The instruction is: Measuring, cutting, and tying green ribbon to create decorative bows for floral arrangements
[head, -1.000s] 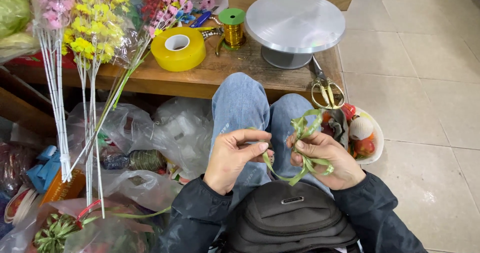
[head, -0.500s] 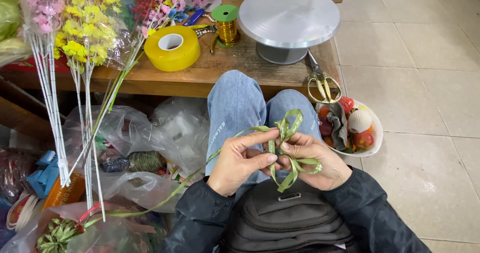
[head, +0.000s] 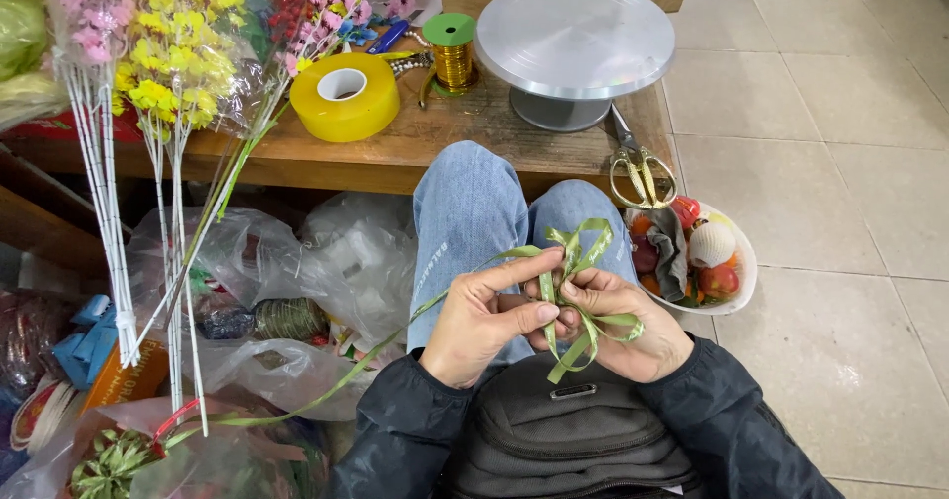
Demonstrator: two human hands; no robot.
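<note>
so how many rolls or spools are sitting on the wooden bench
2. A big yellow tape roll lies flat near the flower stems, and a small gold wire spool with a green top stands just right of it, beside the grey turntable. Others may hide behind the flowers.

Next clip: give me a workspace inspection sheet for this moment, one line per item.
Surface: low wooden bench, crowded.
Job's things: green ribbon looped between both hands, its tail trailing down-left.
Clutter: yellow tape roll, gold wire spool, grey turntable, scissors, white bowl, plastic bags, artificial flower stems.
Grippers: left hand and right hand pinch the ribbon.
Cables: nothing seen.
Surroundings: tiled floor.
</note>
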